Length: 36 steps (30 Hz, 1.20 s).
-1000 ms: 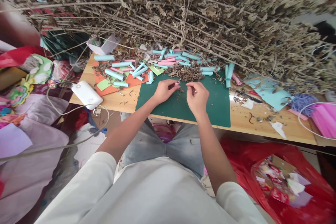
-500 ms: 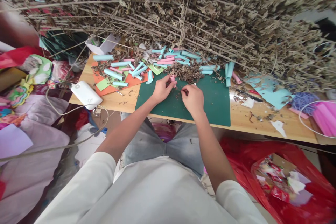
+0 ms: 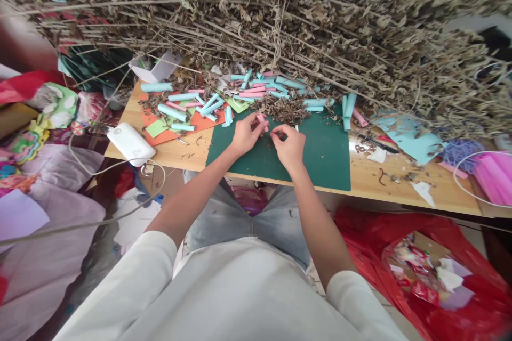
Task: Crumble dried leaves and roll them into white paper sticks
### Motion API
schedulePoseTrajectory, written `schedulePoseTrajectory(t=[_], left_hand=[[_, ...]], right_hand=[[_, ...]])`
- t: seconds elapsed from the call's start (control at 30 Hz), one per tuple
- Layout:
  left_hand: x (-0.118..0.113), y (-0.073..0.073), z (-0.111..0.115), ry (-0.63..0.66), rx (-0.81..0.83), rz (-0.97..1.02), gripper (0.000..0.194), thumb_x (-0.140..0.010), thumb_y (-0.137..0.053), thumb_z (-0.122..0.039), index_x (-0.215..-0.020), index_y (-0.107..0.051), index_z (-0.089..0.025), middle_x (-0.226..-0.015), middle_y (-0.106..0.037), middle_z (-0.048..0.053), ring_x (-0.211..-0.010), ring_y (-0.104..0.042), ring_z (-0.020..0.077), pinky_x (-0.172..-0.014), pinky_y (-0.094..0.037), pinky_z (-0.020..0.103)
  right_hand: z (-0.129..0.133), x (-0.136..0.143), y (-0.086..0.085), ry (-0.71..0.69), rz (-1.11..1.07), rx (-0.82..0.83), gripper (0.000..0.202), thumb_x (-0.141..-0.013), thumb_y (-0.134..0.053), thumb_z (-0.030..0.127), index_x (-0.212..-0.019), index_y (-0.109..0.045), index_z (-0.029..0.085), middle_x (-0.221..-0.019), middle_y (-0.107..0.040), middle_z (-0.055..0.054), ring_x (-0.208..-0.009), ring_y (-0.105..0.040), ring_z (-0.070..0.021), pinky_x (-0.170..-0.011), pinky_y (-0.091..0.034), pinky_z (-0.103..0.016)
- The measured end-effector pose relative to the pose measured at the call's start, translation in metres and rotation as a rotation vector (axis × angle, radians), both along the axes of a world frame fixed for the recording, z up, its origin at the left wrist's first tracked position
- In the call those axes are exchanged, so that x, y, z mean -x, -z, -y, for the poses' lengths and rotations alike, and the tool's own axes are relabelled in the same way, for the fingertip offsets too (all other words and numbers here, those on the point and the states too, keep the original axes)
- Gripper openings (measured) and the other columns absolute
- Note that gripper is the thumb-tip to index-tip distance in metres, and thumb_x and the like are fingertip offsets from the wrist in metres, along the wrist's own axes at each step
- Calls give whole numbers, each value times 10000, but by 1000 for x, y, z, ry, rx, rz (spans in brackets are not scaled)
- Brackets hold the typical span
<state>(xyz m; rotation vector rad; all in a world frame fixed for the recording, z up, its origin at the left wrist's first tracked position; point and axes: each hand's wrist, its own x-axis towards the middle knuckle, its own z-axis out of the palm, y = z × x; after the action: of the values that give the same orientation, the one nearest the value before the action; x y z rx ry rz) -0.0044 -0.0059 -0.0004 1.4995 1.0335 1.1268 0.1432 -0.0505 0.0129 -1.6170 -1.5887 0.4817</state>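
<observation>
My left hand [image 3: 247, 135] is closed round a small pink paper tube [image 3: 261, 118] above the green mat [image 3: 324, 162]. Just right of it, my right hand [image 3: 288, 145] has its thumb and fingertips pinched together; what they hold is too small to make out. The two hands are close but apart. Behind them lies a heap of crumbled dry leaves [image 3: 286, 109]. Blue and pink paper tubes [image 3: 172, 112] are strewn along the back and left of the wooden table [image 3: 184, 155].
Long dried plant stems [image 3: 240, 21] cover the table's back. A white power bank [image 3: 131, 144] with a cable sits at the left edge. Dark scissors or a pen [image 3: 380, 144] and blue paper [image 3: 412, 136] lie right. A red bag [image 3: 360, 229] hangs below.
My right hand has moved left and slightly up, nearer to the pink tube. My left hand has hardly moved, and the tube in it is tilted a little differently.
</observation>
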Motion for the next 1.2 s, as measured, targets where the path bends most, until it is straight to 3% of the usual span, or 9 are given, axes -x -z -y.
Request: schedulePoseTrajectory(t=[0.17,0.33,0.53,0.8,1.03,1.2], left_hand=[[0,-4,2,-10,-26,-52,288,-884,-610,-376,-1019,-629,-122,-773,-698,39,-672,-637,120,-625,-521,215],[1,-5,1,70,-164,-240,275,-846,-653,-397,-839,-690,-124,-791,-706,40,-685,-616,126,-650,-478,222],[1,4,-2,131,-211,-297,246,-827,-677,-359,-920,-724,-136,-843,-721,48,-677,-595,122,-642,-457,223],[2,1,-2,140,-268,-342,244,-874,-616,-362,-836,-706,-138,-721,-671,16,-640,-563,118,-631,-430,225],[1,5,-3,126,-249,-329,207,-854,-627,-331,-883,-707,-142,-753,-682,19,-648,-574,120,-636,-438,221],[2,4,-3,130,-261,-356,197,-854,-611,-310,-840,-703,-136,-710,-659,8,-638,-567,119,-624,-429,220]], right_hand=[[5,-8,-1,43,-103,-30,165,-794,-607,246,-907,-715,192,-798,-728,-34,-665,-633,-168,-732,-519,-319],[4,-15,-10,119,-263,-105,180,-823,-619,312,-887,-738,193,-875,-744,-58,-743,-665,-188,-725,-545,-332],[-14,-5,-11,59,-447,-170,216,-815,-667,399,-868,-716,196,-841,-724,-47,-771,-677,-195,-753,-570,-354],[-7,1,2,-73,-306,-173,224,-875,-609,415,-881,-725,223,-961,-696,-59,-892,-662,-201,-669,-553,-321],[6,-7,-17,-135,-91,-226,180,-907,-553,340,-1004,-664,238,-1157,-596,-88,-887,-628,-171,-733,-554,-313],[5,-5,-25,-212,96,-231,145,-888,-512,247,-928,-648,218,-1104,-588,-99,-999,-604,-209,-853,-535,-354]])
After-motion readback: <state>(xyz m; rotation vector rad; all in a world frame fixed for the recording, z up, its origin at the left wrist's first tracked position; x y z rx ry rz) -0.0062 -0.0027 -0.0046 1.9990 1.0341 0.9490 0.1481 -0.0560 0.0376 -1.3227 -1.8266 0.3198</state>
